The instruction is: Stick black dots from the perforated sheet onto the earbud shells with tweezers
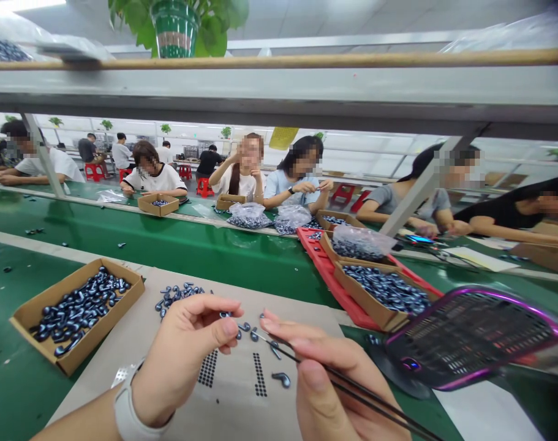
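My left hand (187,346), with a light band at the wrist, pinches a dark blue earbud housing (225,315) between thumb and fingers. Black tweezers (352,386) lie in the grip of my right hand (329,383), their tips pointing towards my left hand. I cannot tell whether the tips hold anything. Beneath both hands, small black round dots (208,369) stand in rows on a beige sheet (168,422). A loose earbud housing (282,380) lies right of the dots. Several more, partly hidden by my fingers, lie between the hands, and a pile of housings (175,295) sits behind my left hand.
Left is a cardboard tray (26,343) of housings. Right, a red tray (313,251) bears filled boxes (389,321), beside a purple-rimmed fan (476,337). A green bench (191,239) runs across, a shelf (279,82) overhead. Several people sit opposite, one handling a small part (319,185).
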Action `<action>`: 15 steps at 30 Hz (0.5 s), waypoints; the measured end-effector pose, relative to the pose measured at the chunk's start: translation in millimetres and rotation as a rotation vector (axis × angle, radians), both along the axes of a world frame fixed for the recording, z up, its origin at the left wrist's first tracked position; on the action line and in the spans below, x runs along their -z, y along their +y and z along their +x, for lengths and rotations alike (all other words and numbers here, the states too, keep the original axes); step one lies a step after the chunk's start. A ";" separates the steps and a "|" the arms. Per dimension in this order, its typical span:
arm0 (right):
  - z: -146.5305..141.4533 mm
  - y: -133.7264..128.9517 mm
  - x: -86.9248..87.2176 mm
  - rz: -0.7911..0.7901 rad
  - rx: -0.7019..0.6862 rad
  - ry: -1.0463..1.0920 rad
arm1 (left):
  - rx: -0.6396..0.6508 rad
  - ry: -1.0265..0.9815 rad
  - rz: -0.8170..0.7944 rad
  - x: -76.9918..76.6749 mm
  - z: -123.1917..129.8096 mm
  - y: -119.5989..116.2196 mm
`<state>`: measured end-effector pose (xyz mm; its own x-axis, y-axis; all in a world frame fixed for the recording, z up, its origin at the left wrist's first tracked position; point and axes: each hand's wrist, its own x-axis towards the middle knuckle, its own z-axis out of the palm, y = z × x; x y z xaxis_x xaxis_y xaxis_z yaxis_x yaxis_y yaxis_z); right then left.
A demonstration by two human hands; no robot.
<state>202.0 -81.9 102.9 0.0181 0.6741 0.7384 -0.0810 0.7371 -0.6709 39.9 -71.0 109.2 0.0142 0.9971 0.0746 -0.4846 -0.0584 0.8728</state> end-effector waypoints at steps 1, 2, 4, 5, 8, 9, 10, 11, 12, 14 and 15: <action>0.1 0.4 0.7 -0.002 0.016 -0.004 | -0.009 -0.006 -0.001 0.5 1.1 -0.5; 0.0 0.7 1.5 -0.004 0.033 -0.011 | -0.009 -0.008 -0.007 0.9 2.1 -1.3; -0.6 1.2 2.7 -0.008 0.063 -0.036 | 0.001 -0.013 -0.024 1.9 3.7 -4.0; -0.8 1.2 3.1 -0.006 0.071 -0.043 | 0.003 -0.020 -0.032 2.6 4.3 -5.6; -1.2 -0.3 2.1 0.006 0.061 -0.049 | -0.020 -0.026 -0.013 4.9 5.6 -10.3; -1.0 -1.3 1.3 0.012 0.057 -0.051 | -0.032 -0.011 0.009 5.3 5.9 -11.6; -0.8 -2.3 0.2 0.020 0.057 -0.055 | -0.046 0.020 0.039 5.3 6.0 -12.7; -0.7 -3.5 -1.0 0.027 0.062 -0.064 | -0.063 0.064 0.076 5.0 5.9 -13.5; -0.7 -4.6 -2.2 0.034 0.071 -0.074 | -0.084 0.117 0.115 4.3 5.8 -14.1; -1.3 -6.9 -4.3 0.049 0.093 -0.094 | -0.132 0.223 0.184 2.6 5.1 -14.8; -2.0 -8.0 -5.0 0.055 0.106 -0.104 | -0.151 0.268 0.208 1.8 4.6 -15.0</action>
<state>200.0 -89.8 107.9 0.0085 0.6313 0.7755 0.0668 0.7734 -0.6303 44.6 -86.0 107.4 -0.0859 0.9534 0.2893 -0.2130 -0.3013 0.9294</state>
